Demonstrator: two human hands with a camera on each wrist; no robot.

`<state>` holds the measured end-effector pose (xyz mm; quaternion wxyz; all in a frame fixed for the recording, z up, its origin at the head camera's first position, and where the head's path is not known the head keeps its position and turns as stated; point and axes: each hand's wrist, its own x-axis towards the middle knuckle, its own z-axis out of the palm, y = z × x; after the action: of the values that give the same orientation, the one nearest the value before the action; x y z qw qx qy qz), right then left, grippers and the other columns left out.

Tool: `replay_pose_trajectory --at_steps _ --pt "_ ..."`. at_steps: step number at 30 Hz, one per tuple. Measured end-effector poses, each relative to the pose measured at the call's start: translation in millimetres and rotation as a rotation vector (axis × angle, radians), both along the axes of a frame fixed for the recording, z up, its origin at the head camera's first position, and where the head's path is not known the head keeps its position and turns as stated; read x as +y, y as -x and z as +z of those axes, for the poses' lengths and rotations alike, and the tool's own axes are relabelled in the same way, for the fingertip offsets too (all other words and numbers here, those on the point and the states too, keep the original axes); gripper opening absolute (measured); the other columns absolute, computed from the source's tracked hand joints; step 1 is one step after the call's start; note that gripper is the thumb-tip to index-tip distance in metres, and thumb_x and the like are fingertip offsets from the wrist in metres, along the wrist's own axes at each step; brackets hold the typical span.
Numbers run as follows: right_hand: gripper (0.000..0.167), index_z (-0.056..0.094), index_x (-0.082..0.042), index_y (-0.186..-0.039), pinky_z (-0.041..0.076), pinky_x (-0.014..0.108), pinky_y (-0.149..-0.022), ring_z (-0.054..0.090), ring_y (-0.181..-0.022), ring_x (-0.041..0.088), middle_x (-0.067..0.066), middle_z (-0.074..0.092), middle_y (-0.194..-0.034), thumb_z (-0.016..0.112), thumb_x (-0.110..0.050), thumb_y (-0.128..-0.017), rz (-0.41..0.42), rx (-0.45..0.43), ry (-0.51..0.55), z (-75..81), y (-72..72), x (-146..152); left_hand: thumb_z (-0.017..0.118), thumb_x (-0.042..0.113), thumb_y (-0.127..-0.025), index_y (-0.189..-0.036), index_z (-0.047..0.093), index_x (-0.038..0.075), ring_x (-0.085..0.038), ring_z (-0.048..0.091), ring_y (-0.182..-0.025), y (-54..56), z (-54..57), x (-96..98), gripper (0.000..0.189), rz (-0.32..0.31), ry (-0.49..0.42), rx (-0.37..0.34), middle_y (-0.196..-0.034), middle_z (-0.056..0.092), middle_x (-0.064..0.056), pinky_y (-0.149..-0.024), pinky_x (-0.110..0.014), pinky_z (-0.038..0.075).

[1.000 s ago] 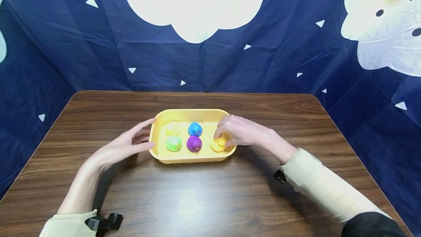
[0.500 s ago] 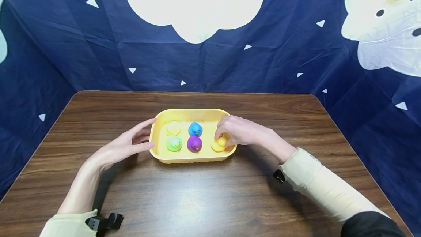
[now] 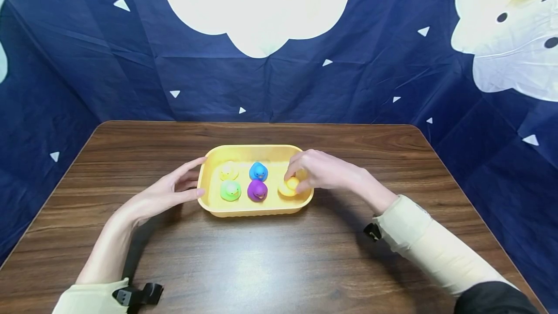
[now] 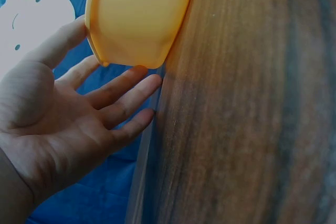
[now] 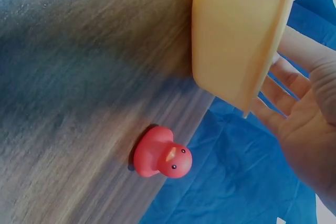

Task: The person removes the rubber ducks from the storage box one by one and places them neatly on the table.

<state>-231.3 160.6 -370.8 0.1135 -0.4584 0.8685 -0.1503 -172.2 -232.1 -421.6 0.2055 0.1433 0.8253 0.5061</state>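
Note:
A yellow tray (image 3: 266,208) on the table holds several rubber ducks. My right hand (image 3: 324,171) reaches over its right end and pinches an orange-yellow rubber duck (image 3: 286,188) between thumb and fingers; the wall hides this grip in the right wrist view. To the left sit a purple duck (image 3: 257,191), a blue duck (image 3: 258,171), a green duck (image 3: 230,190) and a pale yellow duck (image 3: 228,170). My left hand (image 3: 161,195) touches the tray's left end, thumb at the near corner and fingers spread toward the far one.
A red rubber duck (image 5: 163,153) lies on the wooden table (image 3: 244,265) outside the tray, near the table's far edge; my right hand hides it in the head view. A dark blue cloth (image 3: 270,91) with clouds hangs behind the table.
My right hand has shifted slightly up and toward the far side, and the orange-yellow duck has moved with it. The left hand and tray stay in place.

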Motion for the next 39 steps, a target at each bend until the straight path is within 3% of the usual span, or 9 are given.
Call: replay_pose_trajectory --at_steps 9,15,28,35,39 --pt "0.026 0.08 -0.013 -0.106 0.057 0.042 -0.089 0.069 -0.094 0.021 -0.003 0.073 -0.098 0.087 -0.015 -0.082 -0.015 -0.055 0.116 5.5 2.6 6 0.065 0.032 -0.102 -0.166 0.016 0.027 -0.042 0.042 -0.147 0.1 -0.7 -0.5 0.081 -0.003 -0.009 0.004 -0.16 0.041 -0.022 -0.095 -0.015 0.046" --pt "0.025 0.08 -0.014 -0.105 0.057 0.038 -0.084 0.069 -0.094 0.015 -0.005 0.075 -0.1 0.088 -0.018 -0.081 -0.032 -0.06 0.158 9.7 2.5 10 0.065 0.032 -0.102 -0.166 0.017 0.027 -0.042 0.042 -0.147 0.0 -0.6 -0.3 0.081 -0.002 -0.01 0.004 -0.16 0.041 -0.022 -0.095 -0.015 0.046" --pt "0.024 0.081 -0.024 -0.098 0.048 0.023 -0.069 0.061 -0.081 0.011 -0.01 0.069 -0.087 0.092 -0.027 -0.076 -0.187 -0.062 0.199 20.1 3.3 20 0.065 0.034 -0.102 -0.166 0.016 0.029 -0.041 0.042 -0.147 0.1 0.3 -0.9 0.081 0.006 0.012 0.0 -0.161 0.041 -0.021 -0.096 -0.017 0.046" --pt "0.022 0.081 -0.024 -0.096 0.054 0.025 -0.069 0.065 -0.089 0.018 -0.008 0.071 -0.091 0.091 -0.025 -0.077 -0.256 -0.089 0.21 22.3 4.2 26 0.065 0.033 -0.102 -0.166 0.016 0.028 -0.04 0.043 -0.147 0.3 -1.1 -1.2 0.08 -0.001 -0.003 0.005 -0.16 0.042 -0.022 -0.095 -0.014 0.046" --pt "0.021 0.08 -0.024 -0.093 0.054 0.024 -0.068 0.065 -0.085 0.018 -0.007 0.069 -0.091 0.091 -0.024 -0.076 -0.288 -0.096 0.208 23.6 4.1 30 0.065 0.033 -0.102 -0.166 0.016 0.028 -0.04 0.043 -0.147 0.5 -0.9 -0.7 0.08 -0.002 -0.003 0.005 -0.16 0.042 -0.022 -0.095 -0.014 0.046"
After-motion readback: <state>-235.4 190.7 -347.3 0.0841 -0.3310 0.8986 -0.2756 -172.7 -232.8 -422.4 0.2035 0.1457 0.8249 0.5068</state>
